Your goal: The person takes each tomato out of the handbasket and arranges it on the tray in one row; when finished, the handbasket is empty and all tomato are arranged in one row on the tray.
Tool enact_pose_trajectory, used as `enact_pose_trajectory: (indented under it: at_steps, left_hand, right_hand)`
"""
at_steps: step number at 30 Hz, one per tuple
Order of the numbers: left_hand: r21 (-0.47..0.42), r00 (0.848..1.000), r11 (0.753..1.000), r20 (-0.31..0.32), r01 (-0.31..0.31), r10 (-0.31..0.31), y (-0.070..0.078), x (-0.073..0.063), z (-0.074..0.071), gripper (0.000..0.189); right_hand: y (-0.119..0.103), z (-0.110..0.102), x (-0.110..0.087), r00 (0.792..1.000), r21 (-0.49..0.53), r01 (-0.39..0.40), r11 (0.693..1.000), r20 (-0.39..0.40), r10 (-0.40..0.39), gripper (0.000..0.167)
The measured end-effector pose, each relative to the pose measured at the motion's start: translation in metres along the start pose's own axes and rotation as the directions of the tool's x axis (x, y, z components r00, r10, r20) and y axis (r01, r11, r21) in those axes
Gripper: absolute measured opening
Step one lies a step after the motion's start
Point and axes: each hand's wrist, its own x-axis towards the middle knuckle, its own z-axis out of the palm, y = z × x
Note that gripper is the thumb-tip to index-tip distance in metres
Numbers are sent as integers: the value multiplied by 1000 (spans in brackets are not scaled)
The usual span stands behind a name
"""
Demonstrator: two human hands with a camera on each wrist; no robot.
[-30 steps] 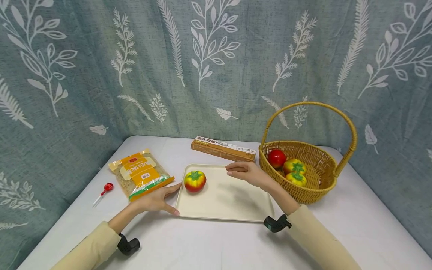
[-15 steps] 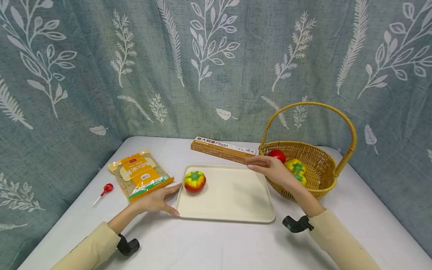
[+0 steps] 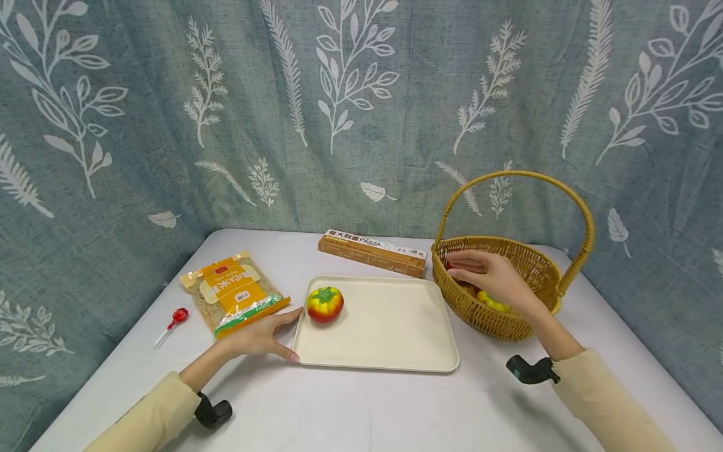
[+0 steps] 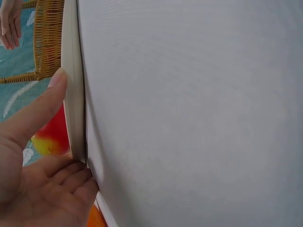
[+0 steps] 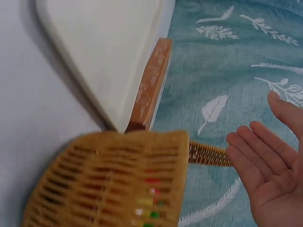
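Over the basket (image 3: 476, 317), right hand (image 3: 492, 279) is hovering empty, fingers extended; red fruit (image 3: 449, 265) is lying inside; left hand (image 3: 260, 336), fingers spread, is touching the tray (image 3: 390, 323); this reach is seemingly needing finger closure.

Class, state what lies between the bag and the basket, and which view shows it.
In the head view: the tray with one fruit on it, the left hand at the tray's edge, and, farther back, the box.

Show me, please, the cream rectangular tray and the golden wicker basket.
Cream rectangular tray (image 3: 390, 326): head view, on its bare middle surface.
Golden wicker basket (image 3: 467, 312): head view, on its outer front wall.
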Motion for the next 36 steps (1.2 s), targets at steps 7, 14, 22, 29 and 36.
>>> enact_pose_trajectory:
  at_steps: [7, 14, 22, 29, 36]
  left_hand:
    - [25, 1000, 1000, -7, -1, 1, 1, 1, 0, 102]
    - [26, 1000, 1000, -4, 0, 0, 1, 2, 0, 102]
    - [26, 1000, 1000, 6, -11, 11, 3, 3, 0, 102]
    - [24, 1000, 1000, 5, -3, 3, 4, 1, -1, 101]
    - [39, 1000, 999, -10, 2, -1, 2, -1, -1, 101]
  right_hand:
    - [11, -19, -7, 986, -243, 148, 959, -38, -162, 41]
    - [32, -37, -8, 978, -365, 198, 910, 16, -207, 42]
    - [48, -58, -3, 979, -396, 203, 896, 76, -188, 38]
    - [61, -74, 7, 981, -403, 163, 901, 167, -103, 42]
    - [70, -81, 16, 970, -401, 111, 909, 241, -12, 46]
